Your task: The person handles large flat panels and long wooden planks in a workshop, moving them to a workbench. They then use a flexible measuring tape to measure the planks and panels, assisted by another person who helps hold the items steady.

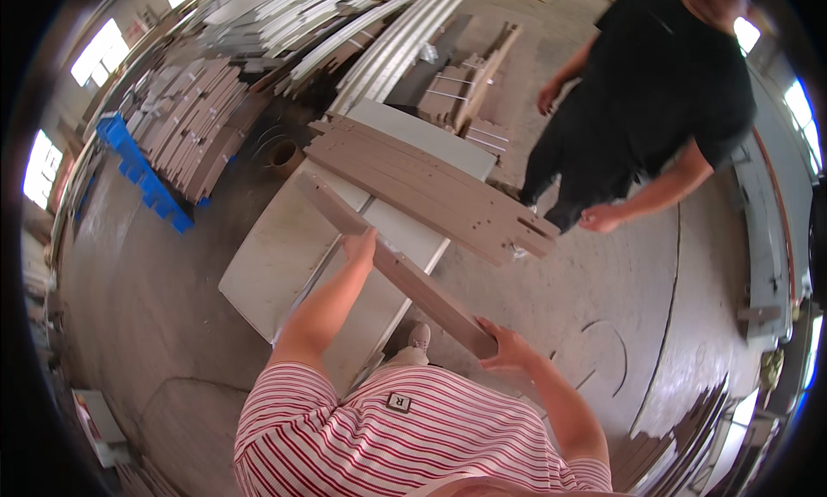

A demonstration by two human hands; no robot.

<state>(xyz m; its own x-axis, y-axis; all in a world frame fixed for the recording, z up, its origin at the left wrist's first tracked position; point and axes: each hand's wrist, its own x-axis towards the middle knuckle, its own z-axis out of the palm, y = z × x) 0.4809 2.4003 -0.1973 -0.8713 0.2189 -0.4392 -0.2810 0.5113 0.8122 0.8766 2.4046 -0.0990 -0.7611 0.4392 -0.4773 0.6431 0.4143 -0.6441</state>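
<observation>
A long brown board [412,279] with small holes lies slantwise in front of my body, gripped in both hands. My left hand [359,249] is closed round it near its middle. At its near right end my right hand [508,347] holds on, thumb over the top edge. The board's far left end reaches over a pale table [276,247]. Beyond it, a stack of similar brown boards [422,183] with holes and slots rests across the table and sticks out past its right edge. My fingers under the board are partly hidden.
A co-worker in black [663,92] stands beyond the stack's right end, arms lowered. Blue pallet [142,174] and brown strips [194,109] are at the left. White profiles [401,45] lie at the back. A brown roll [284,155] stands by the table. More strips [680,445] lie lower right.
</observation>
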